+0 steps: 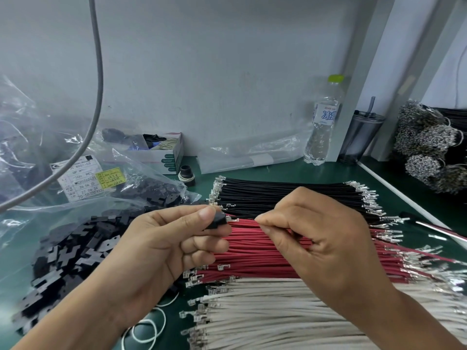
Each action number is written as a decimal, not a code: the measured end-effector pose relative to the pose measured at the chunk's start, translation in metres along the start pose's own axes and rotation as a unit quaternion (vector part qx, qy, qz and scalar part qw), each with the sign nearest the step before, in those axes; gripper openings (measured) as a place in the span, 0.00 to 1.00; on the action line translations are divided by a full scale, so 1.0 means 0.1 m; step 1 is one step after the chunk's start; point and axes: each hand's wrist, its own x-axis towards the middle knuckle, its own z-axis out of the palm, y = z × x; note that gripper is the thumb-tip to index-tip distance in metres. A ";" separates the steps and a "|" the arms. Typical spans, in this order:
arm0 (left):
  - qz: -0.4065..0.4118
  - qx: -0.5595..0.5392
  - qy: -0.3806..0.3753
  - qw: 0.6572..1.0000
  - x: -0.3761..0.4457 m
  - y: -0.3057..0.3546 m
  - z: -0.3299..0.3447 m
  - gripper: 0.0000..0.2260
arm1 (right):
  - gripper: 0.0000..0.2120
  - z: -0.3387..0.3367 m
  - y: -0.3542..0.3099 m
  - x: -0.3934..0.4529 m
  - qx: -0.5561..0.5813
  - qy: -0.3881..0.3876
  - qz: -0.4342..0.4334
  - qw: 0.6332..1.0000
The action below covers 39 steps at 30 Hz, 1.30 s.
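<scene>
Above the middle of the green worktop (316, 170), the left hand (161, 246) pinches a small black plastic connector housing (217, 221) between thumb and forefinger, its other fingers curled beneath. Just beside it, the right hand (323, 238) has thumb and forefinger pressed together on a thin red wire with a silver metal terminal (232, 219). The terminal's tip is at the housing's open side.

Below the hands lie three bundles side by side: black terminal-tipped wires (290, 195) nearest the far edge, red wires (252, 256), then white wires (265, 311) towards the near edge. A heap of loose black housings (70, 251) lies by the left edge.
</scene>
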 end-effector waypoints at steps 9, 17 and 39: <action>-0.028 -0.009 0.013 0.999 -0.02 -0.06 0.09 0.24 | 0.06 0.07 -0.08 -0.03 0.006 -0.032 0.020 0.999; 0.156 0.315 0.052 0.935 -0.11 0.01 0.17 0.09 | 0.04 0.05 -0.03 -0.03 0.019 -0.074 0.091 0.993; 0.165 0.318 0.067 0.931 -0.01 -0.04 0.02 0.06 | 0.08 0.14 -0.25 -0.07 -0.072 -0.314 -0.012 0.947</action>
